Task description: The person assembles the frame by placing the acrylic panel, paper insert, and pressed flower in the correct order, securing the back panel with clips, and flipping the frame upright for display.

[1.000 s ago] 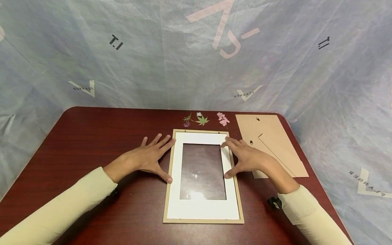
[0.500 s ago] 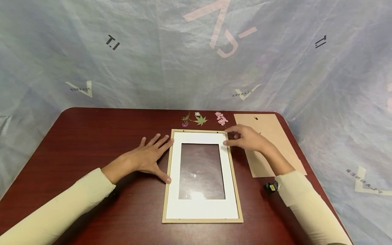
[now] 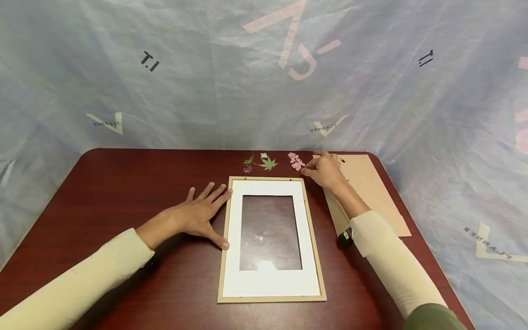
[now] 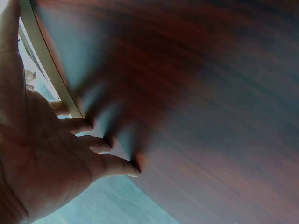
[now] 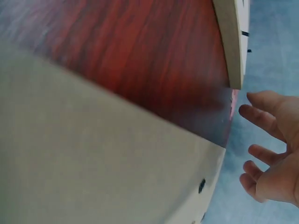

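Note:
A light wooden picture frame (image 3: 272, 299) lies on the dark red table, holding a white mat (image 3: 268, 283) with a rectangular window. My left hand (image 3: 194, 216) rests with fingers spread along its left side, thumb and index fingertip at the rim. In the left wrist view the other fingertips (image 4: 135, 171) reach down to the tabletop. My right hand (image 3: 327, 172) is beyond the frame's far right corner, its thumb right beside the pink pressed flowers (image 3: 296, 162). The right wrist view shows that hand (image 5: 280, 144) with bent fingers apart and nothing between them.
Left of the pink flowers lie a green leaf (image 3: 268, 163), a small white flower (image 3: 264, 156) and a purple-flowered sprig (image 3: 248, 164). A tan backing board (image 3: 371, 197) lies at the right, partly under my right arm. A grey printed curtain (image 3: 185, 91) hangs behind the table.
My right hand has left the frame's right side and moved away from me to the pink flowers. My left hand has stayed at the left rim.

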{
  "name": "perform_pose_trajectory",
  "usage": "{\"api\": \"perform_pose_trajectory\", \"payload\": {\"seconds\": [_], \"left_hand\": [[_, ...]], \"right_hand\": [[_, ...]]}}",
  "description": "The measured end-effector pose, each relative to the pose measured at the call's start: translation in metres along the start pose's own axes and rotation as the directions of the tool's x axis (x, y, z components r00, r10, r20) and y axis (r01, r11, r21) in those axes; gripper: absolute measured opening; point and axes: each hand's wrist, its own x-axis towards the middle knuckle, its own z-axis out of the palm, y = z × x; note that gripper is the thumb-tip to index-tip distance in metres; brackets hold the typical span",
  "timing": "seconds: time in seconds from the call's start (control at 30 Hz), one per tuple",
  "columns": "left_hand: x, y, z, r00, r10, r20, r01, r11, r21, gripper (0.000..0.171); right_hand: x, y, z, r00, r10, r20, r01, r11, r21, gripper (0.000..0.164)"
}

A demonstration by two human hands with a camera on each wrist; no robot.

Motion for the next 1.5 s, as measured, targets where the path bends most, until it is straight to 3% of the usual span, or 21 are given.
{"api": "perform_pose_trajectory", "payload": {"seconds": [0.4, 0.87, 1.2, 1.5], "left_hand": [[-0.003, -0.002, 0.003, 1.0, -0.017, 0.017, 0.017, 1.0, -0.018, 0.16], [-0.001, 0.0, 0.001, 1.0, -0.002, 0.027, 0.002, 1.0, -0.01, 0.16], [0.001, 0.0, -0.001, 0.999, -0.006, 0.042, 0.006, 1.0, -0.013, 0.161], [-0.001, 0.0, 0.001, 1.0, -0.009, 0.019, 0.009, 1.0, 0.003, 0.16]], "right_hand": [[0.01, -0.01, 0.02, 1.0, -0.019, -0.021, 0.017, 0.994, -0.104, 0.018], [0.012, -0.017, 0.017, 0.999, 0.033, 0.036, -0.028, 0.99, -0.138, 0.021], [0.014, -0.012, 0.014, 0.997, -0.016, 0.074, 0.03, 0.981, -0.193, 0.028], [0.009, -0.007, 0.0, 0.994, -0.056, 0.094, 0.067, 0.99, -0.124, 0.032]]}}
